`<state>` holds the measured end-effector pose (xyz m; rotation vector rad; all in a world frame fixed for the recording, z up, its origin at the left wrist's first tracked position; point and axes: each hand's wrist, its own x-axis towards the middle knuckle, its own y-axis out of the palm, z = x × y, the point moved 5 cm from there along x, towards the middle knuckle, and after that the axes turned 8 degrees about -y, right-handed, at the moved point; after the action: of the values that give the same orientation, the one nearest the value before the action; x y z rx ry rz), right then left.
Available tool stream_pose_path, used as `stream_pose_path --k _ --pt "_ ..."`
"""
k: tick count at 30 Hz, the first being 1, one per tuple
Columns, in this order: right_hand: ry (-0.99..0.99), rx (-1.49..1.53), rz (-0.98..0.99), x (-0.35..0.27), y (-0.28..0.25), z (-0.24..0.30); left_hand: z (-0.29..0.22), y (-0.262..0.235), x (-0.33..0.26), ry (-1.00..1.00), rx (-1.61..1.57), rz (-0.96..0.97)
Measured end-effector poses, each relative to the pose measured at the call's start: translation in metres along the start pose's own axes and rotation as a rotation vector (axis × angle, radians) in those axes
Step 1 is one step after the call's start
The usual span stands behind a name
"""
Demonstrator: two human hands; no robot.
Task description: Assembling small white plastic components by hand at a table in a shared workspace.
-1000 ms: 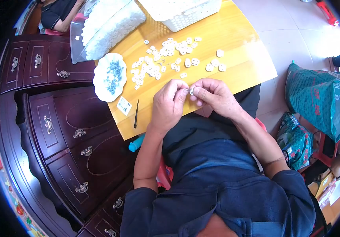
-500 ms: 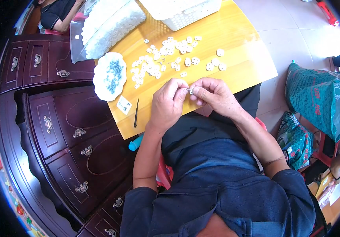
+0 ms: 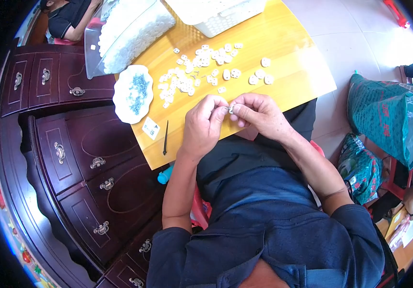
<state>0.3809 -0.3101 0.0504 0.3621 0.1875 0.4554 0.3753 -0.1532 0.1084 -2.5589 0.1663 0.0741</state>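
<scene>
My left hand (image 3: 203,124) and my right hand (image 3: 260,115) meet at the near edge of the wooden table (image 3: 293,48). Between my right thumb and fingers is a small white plastic piece (image 3: 231,110). My left thumb and forefinger pinch a thin metal piece against it, too small to make out fully. Just beyond my hands, many small white plastic pieces (image 3: 184,85) with holes lie loose in a cluster. Several rounder white pieces (image 3: 259,74) sit apart on the right. A white scalloped plate (image 3: 123,108) left of them holds a heap of small, thin, blue-grey metal pieces (image 3: 139,91).
A clear bin (image 3: 91,57) of white pieces and a white basket (image 3: 221,24) stand at the back. A black pointed stick (image 3: 166,139) and a small square packet (image 3: 150,128) lie left. Dark drawers (image 3: 48,158) flank the table. Green bags (image 3: 384,108) stand right. Another person (image 3: 67,21) sits far left.
Both hands keep the same pinch on the small white piece, fingertips together. The whole view has shifted very slightly; the things on the table lie as before.
</scene>
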Motion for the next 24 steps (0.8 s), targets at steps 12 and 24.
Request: stream_pose_path --k 12,24 --pt "0.02 -0.027 -0.054 0.0 0.002 -0.002 -0.012 0.0 0.001 0.057 0.108 -0.004" --pt "0.002 0.083 -0.105 0.001 -0.002 -0.001 0.002 -0.006 0.005 0.017 -0.167 -0.094"
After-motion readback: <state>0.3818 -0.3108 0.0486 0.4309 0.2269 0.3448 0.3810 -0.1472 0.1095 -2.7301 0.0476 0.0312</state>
